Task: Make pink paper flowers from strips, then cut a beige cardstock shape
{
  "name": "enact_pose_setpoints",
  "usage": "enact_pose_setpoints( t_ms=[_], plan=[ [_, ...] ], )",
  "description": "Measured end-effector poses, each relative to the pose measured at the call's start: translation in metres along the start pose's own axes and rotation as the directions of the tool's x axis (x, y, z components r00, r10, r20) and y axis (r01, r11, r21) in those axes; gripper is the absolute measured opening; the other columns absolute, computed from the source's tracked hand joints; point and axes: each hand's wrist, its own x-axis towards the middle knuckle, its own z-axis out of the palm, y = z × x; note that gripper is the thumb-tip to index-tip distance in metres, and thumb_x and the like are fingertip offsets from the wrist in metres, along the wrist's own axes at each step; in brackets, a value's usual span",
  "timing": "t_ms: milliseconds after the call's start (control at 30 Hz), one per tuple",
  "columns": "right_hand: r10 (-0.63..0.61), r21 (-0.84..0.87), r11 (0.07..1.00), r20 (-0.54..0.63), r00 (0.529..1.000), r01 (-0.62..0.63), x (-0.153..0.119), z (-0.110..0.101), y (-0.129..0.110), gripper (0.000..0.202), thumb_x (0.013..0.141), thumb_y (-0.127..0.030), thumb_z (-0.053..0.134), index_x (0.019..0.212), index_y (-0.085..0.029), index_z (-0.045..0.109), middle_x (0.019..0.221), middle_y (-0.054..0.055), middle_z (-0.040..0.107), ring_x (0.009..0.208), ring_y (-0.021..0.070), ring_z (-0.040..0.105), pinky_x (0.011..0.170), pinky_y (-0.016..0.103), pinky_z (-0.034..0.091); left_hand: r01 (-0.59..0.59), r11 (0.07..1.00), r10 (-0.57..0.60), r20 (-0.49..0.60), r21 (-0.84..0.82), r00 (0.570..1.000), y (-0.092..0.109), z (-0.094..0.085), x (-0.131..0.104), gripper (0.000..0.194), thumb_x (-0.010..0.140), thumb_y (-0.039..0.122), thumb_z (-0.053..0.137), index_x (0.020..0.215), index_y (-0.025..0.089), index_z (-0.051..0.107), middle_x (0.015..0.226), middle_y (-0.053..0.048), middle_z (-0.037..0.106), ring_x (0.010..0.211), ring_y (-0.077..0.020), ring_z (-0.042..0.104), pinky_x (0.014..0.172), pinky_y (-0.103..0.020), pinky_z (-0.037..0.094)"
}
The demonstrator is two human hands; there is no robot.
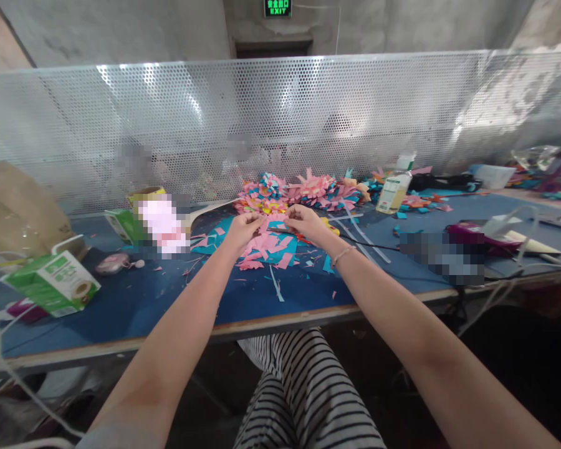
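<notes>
Over the middle of the blue table, a small pink paper strip [275, 219] spans the gap between my two hands. My left hand [245, 228] pinches its left end between thumb and fingertips. At the other end, my right hand [305, 223] is closed in a similar pinch, with a bracelet on that wrist. Beneath them lies a loose pile of pink paper pieces [260, 246] on blue paper [217, 236]. Just behind my hands sit fringed pink, blue and yellow paper clusters [311, 187].
A glue bottle [393, 190] stands at the back right, near a purple pouch [467, 240] and white cables. On the left are a green-and-white carton [56, 284], a brown paper bag [19, 202] and a small pink case [112, 264]. A perforated metal screen [206, 125] borders the back.
</notes>
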Motion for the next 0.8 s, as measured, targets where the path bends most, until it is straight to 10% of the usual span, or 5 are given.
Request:
enact_pose_setpoints(
  t_ms=[800],
  plan=[
    [-0.030, -0.113, 0.993, -0.043, 0.999, 0.025, 0.0008, -0.0011, -0.0007, 0.019, 0.066, -0.032, 0.056, 0.073, -0.019, 0.045, 0.066, -0.003, 0.046, 0.058, 0.0095, 0.044, 0.056, 0.025, 0.038, 0.015, 0.999, -0.012, 0.077, -0.029, 0.997, 0.0077, 0.0018, -0.0057, 0.029, 0.055, 0.036, 0.077, 0.067, 0.014, 0.061, 0.060, 0.002, 0.052, 0.054, -0.0061, 0.047, 0.056, -0.022, 0.041]
  ],
)
